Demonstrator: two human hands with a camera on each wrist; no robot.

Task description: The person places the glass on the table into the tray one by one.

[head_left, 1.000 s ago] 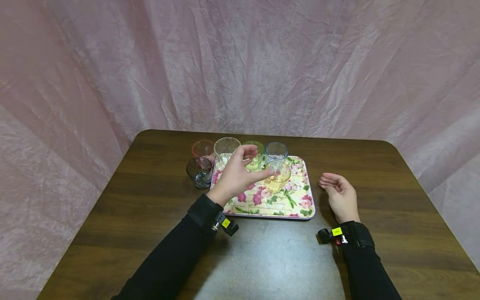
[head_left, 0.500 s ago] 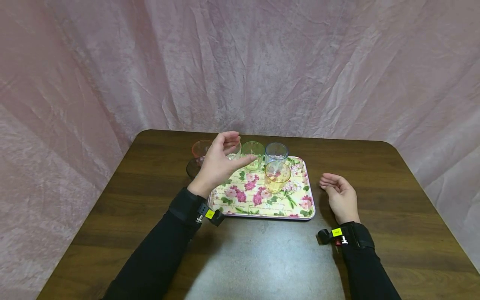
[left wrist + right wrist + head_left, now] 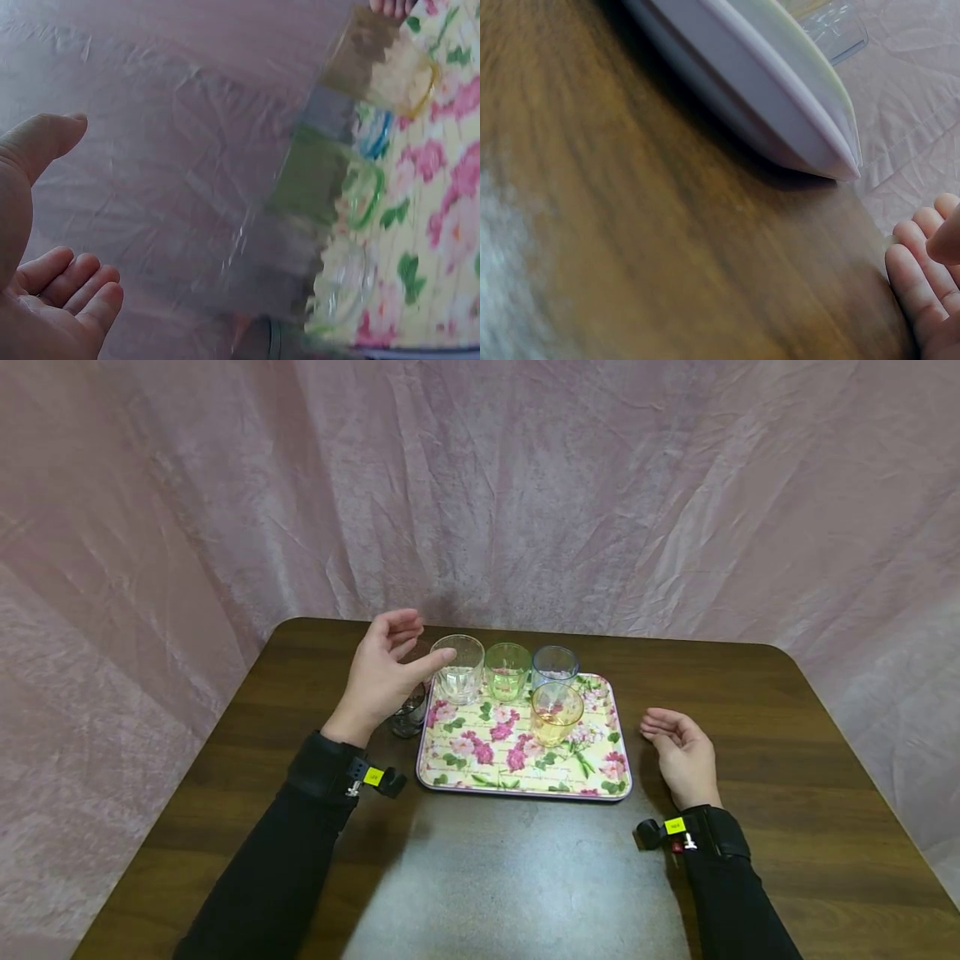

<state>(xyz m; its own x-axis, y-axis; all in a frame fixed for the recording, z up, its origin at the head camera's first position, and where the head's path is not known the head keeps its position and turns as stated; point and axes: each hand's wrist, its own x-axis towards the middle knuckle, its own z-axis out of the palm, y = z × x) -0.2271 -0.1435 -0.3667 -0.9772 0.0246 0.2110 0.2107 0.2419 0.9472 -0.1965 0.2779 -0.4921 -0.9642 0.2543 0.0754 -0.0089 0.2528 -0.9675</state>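
Note:
My left hand (image 3: pixel 378 677) hovers in the head view over the left end of a floral tray (image 3: pixel 480 777), thumb and fingers spread apart with nothing between them. Behind and below it, partly hidden, stand a dark grey glass (image 3: pixel 408 714) and a reddish glass, both left of the tray. On the tray stand a clear glass (image 3: pixel 459 672) close to my thumb, a green glass (image 3: pixel 507 672), a blue glass (image 3: pixel 555 664) and a yellow glass (image 3: pixel 556 714). My right hand (image 3: pixel 682 756) rests on the table right of the tray, fingers loosely curled, holding nothing.
The brown wooden table (image 3: pixel 765 727) has rounded far corners, and a pink curtain (image 3: pixel 480 493) hangs beyond it. A grey, shiny patch (image 3: pixel 525 877) of the tabletop lies in front of the tray. The tray's raised rim (image 3: pixel 780 97) shows close in the right wrist view.
My left hand has moved left from beside the yellow glass, past the green and clear glasses, toward the dark grey and reddish ones. My right hand and the glasses have stayed put.

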